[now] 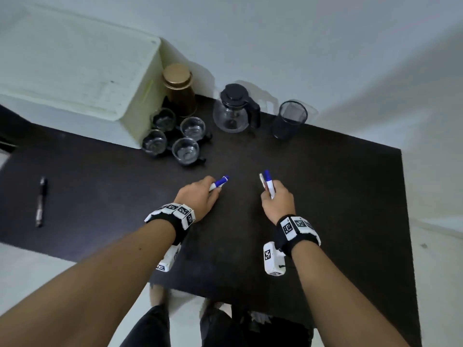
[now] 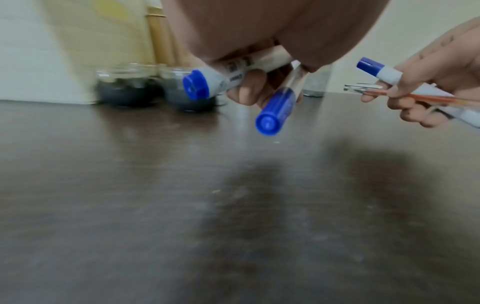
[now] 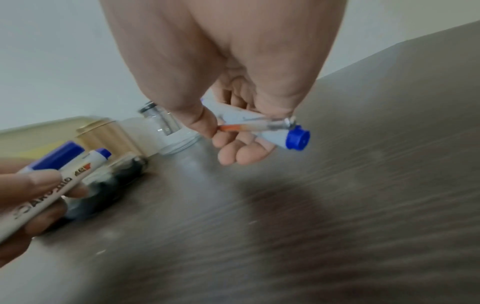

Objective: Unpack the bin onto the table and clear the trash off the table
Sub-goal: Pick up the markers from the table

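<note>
While both our hands hover low over the dark worktop (image 1: pixel 325 196), each is curled round writing things. Our left hand (image 1: pixel 198 196) grips two blue-capped markers (image 2: pixel 205 82), which in the left wrist view splay apart, one cap pointing left, the other down and toward the camera. Our right hand (image 1: pixel 278 201) holds a blue-capped marker (image 3: pixel 291 137) and a thin clear pen with orange ink (image 3: pixel 249 127) pinched together; in the head view their caps point up the frame.

What matters for the coming move is the mesh cup (image 1: pixel 290 118), standing upright in the upper right of the head frame, at the far edge of the worktop. It lies up and slightly right of the right grip, so that hand is plainly the nearer, and its bundle already points roughly toward the cup; we judge it need only be tipped upright over the rim. The left hand's markers lie more slantwise, pointing up and right, and would have to cross past the glass pot (image 1: pixel 233 111).

One black pen (image 1: pixel 41 201) lies alone at the left of the frame, long axis running up and down, nearer the left hand. At upper left the pale bin (image 1: pixel 75 71) stands on the worktop, with four glass cups (image 1: pixel 175 136) and a gold canister (image 1: pixel 179 88) beside it.
</note>
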### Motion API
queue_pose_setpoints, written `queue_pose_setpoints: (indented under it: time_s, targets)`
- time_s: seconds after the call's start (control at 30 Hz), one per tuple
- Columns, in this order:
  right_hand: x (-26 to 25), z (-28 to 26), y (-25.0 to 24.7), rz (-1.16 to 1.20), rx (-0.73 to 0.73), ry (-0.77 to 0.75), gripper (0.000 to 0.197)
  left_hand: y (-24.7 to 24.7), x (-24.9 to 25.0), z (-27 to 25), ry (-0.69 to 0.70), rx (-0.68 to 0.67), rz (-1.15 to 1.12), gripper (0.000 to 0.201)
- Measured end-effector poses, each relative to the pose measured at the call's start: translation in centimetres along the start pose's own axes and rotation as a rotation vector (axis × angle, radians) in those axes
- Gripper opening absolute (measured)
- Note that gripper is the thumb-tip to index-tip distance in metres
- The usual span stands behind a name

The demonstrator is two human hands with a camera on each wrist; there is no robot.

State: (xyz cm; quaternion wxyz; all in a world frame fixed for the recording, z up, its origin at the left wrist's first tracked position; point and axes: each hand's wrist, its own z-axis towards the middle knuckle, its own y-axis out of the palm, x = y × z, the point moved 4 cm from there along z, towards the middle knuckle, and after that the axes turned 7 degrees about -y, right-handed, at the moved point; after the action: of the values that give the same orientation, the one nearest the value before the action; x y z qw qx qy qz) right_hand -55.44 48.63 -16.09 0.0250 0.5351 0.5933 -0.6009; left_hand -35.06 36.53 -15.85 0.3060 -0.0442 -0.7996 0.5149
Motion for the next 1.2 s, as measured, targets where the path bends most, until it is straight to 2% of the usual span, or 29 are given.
queue_pose_setpoints:
  time_s: [0.2, 0.37, 0.43, 0.6, 0.73, 0.83, 1.07, 1.2]
  targets:
    - [-10.6, -3.3, 8.9, 0.122, -0.189, -0.059, 0.020, -6.8, -12.7, -3.5, -0.242, 0.139, -0.165, 0.035]
    - [-17.5, -6.1, 16.5, 0.065, -0.221, -0.139, 0.020, -11.0, -24.2, -7.2, -0.534, 0.215, -0.320, 0.034]
    - [-19.6, -7.1, 19.3, 0.063, -0.250, -0.143, 0.022, -12.6, -28.6, -9.0, -0.630, 0.259, -0.367, 0.042]
    - [-23.4, -8.8, 24.8, 0.012, -0.266, -0.208, 0.020, -14.9, -37.5, -11.7, -0.769, 0.318, -0.356, 0.059]
    - [-24.7, -9.3, 27.0, -0.040, -0.259, -0.276, 0.011, -15.1, -40.3, -10.8, -0.777, 0.253, -0.319, 0.076]
    - [-25.0, -9.6, 27.7, -0.057, -0.261, -0.272, 0.010, -14.4, -40.8, -9.5, -0.783, 0.157, -0.256, 0.080]
    - [-24.6, -9.0, 26.0, -0.061, -0.195, -0.224, 0.009, -13.5, -40.6, -8.1, -0.699, 0.059, -0.134, 0.042]
    - [-23.4, -8.5, 24.0, -0.045, -0.132, -0.195, 0.015, -13.7, -38.0, -7.2, -0.584, 0.076, -0.154, 0.036]
